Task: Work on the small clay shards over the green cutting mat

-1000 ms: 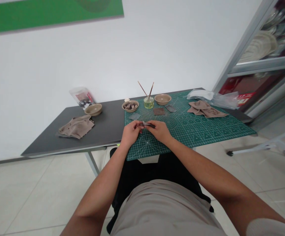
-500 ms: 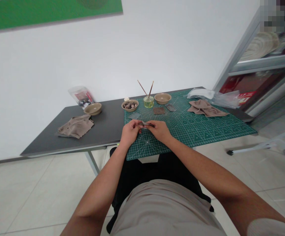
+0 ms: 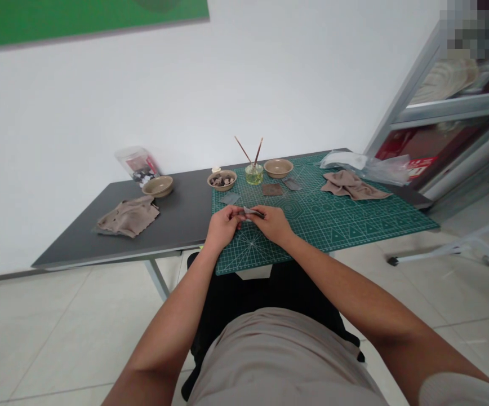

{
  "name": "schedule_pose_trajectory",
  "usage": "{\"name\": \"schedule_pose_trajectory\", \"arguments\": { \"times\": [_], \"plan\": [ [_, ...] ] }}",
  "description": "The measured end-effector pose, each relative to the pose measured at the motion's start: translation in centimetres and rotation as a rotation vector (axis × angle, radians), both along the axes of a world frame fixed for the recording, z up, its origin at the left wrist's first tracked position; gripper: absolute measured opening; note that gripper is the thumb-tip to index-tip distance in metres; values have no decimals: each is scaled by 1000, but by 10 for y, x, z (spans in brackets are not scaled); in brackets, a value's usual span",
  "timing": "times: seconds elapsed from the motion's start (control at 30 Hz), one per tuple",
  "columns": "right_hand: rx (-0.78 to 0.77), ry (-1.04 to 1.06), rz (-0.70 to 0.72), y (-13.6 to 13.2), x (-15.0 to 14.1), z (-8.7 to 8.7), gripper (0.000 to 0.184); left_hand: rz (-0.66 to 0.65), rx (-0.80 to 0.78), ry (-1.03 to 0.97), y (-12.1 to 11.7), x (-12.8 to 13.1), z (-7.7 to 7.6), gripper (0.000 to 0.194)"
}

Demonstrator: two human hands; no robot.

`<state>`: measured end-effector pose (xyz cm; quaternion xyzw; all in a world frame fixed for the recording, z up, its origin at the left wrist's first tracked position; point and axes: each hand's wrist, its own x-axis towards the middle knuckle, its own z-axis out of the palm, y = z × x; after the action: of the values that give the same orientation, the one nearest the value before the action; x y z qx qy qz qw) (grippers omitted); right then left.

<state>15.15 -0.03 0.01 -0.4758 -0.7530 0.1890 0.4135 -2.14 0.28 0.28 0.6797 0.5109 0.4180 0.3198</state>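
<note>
Over the green cutting mat (image 3: 253, 248), my two hands meet fingertip to fingertip. My right hand (image 3: 272, 223) pinches a small folded grey sheet (image 3: 250, 211) that looks like sandpaper. Closed against its left end is my left hand (image 3: 225, 224); its fingers hide whatever small thing they may grip. Just beyond the hands lie a pale grey square (image 3: 230, 198), a brown square (image 3: 272, 190) and a dark grey sheet (image 3: 292, 184), all flat on the mat.
Behind stand a bowl of small brown and dark pieces (image 3: 222, 181), a glass jar of yellowish liquid (image 3: 254, 176) with two brushes, and another bowl (image 3: 278, 167). Cloths lie left (image 3: 129, 217) and right (image 3: 352, 186), near a bowl (image 3: 158, 186) and plastic bag (image 3: 367, 164) respectively.
The view has shifted very slightly. My hands stay together at the same spot, and the grey sheet between the fingers has tilted up a little.
</note>
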Motion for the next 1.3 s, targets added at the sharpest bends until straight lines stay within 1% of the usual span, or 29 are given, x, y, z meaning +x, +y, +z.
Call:
{"name": "schedule_pose_trajectory", "arguments": {
  "times": [0.13, 0.37, 0.53, 0.67, 0.8, 1.0, 1.13, 1.2, 1.3],
  "plan": [
    [14, 6, 3, 0, 0, -1, 13, 2, -2, -11, 0, 0, -1, 18],
    [45, 34, 31, -1, 1, -3, 15, -30, -49, -89, 0, 1, 1, 14],
    [22, 92, 52, -1, 2, -4, 14, -44, -15, -110, 3, 0, -5, 14],
    [11, 91, 34, 0, 3, -4, 13, -48, -33, -115, 5, -1, -8, 16],
    [15, 73, 20, 0, 2, -4, 13, -72, -49, -120, 6, -2, -8, 18],
    [37, 90, 44, -2, 3, -3, 13, -77, -45, -149, 5, -2, -6, 15],
    [68, 125, 40, -3, 3, -6, 13, -53, -15, -192, 6, -1, -6, 20],
    [71, 143, 11, -2, 4, -8, 14, -54, 15, -210, 6, 0, -7, 22],
    [51, 154, -82, 1, 5, -9, 16, -74, 79, -183, 6, -1, -7, 20]
  ]
}}
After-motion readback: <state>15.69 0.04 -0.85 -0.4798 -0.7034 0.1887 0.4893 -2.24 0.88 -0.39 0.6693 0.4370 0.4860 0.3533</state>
